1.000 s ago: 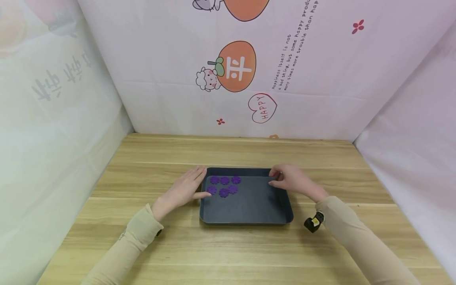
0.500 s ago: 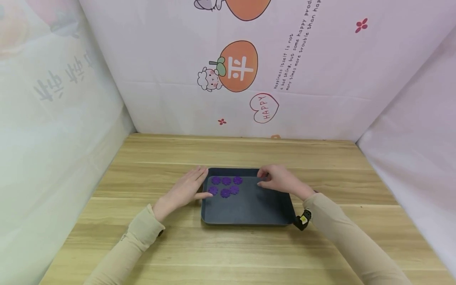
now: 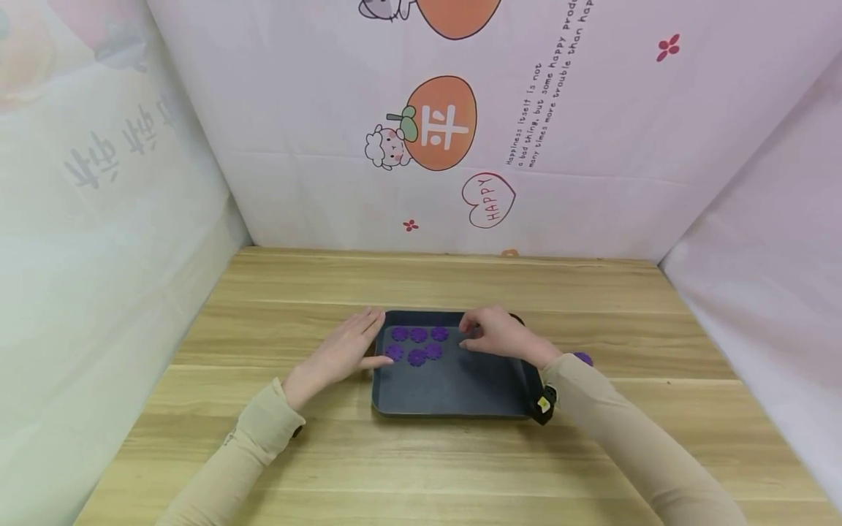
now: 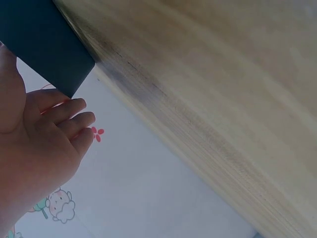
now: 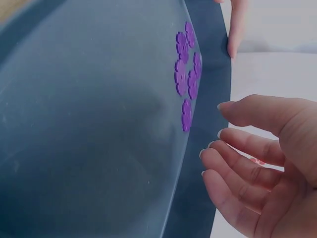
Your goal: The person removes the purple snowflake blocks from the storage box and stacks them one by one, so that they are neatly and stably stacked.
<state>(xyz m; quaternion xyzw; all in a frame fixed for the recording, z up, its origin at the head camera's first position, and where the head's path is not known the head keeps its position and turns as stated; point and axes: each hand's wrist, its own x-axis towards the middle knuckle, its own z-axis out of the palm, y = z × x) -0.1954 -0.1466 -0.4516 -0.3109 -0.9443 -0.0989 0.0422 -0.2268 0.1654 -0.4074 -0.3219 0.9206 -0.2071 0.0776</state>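
Note:
Several purple flower-shaped discs (image 3: 418,334) with notched edges lie flat in the far left part of a dark grey tray (image 3: 454,398). In the right wrist view, the purple discs (image 5: 181,78) form a cluster near the tray wall. My left hand (image 3: 345,347) rests at the tray's left edge, its thumb reaching over the rim. The left wrist view has its bent fingers beside the tray's corner. Over the tray's far right part hovers my right hand (image 3: 496,332). Its thumb and loosely bent fingers are apart, and nothing shows between them.
Another purple disc (image 3: 583,358) lies on the wooden table (image 3: 421,467), right of the tray and partly covered by my right sleeve. A black wrist camera (image 3: 543,405) sits by the tray's near right corner. A printed white cloth (image 3: 296,197) stands behind the table.
My right hand has moved left across the tray's far side, nearer the discs. The disc on the table has come into sight behind the sleeve. My left hand stays at the rim.

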